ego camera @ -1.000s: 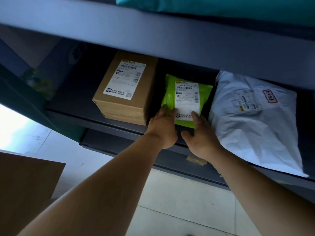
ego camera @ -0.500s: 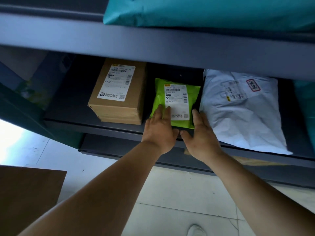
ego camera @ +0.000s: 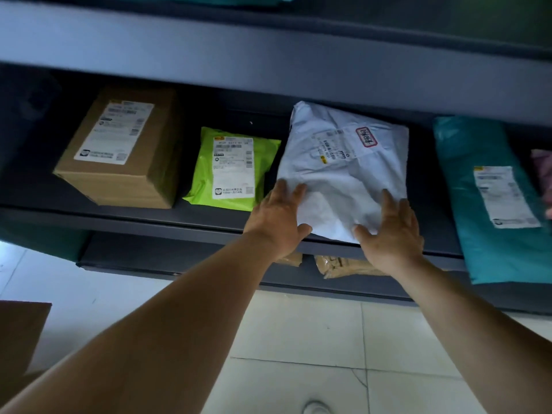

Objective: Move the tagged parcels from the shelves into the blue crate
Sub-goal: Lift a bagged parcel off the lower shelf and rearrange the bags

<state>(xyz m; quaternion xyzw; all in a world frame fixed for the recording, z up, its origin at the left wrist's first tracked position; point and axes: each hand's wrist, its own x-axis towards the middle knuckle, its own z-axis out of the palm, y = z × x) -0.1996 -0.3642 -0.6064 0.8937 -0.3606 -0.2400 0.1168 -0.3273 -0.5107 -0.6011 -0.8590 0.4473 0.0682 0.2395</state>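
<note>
A white poly parcel (ego camera: pixel 343 162) with a red-framed tag (ego camera: pixel 366 137) lies on the dark shelf (ego camera: pixel 149 222), its near edge hanging over the lip. My left hand (ego camera: pixel 276 222) holds its near left corner, fingers on top and thumb at the edge. My right hand (ego camera: pixel 391 234) holds the near right corner the same way. Left of it lie a lime-green parcel (ego camera: pixel 230 168) and a cardboard box (ego camera: pixel 119 144), each with a white shipping label. A teal parcel (ego camera: pixel 490 198) lies to the right. The blue crate is out of view.
The upper shelf board (ego camera: pixel 268 55) overhangs close above the parcels. Brown wrapped packages (ego camera: pixel 340 265) sit on the shelf below. A cardboard box (ego camera: pixel 18 333) stands at the lower left on the pale tiled floor (ego camera: pixel 298 339).
Both hands left the lime-green parcel and moved right onto the white parcel. The view shifted right, so the teal parcel came into sight.
</note>
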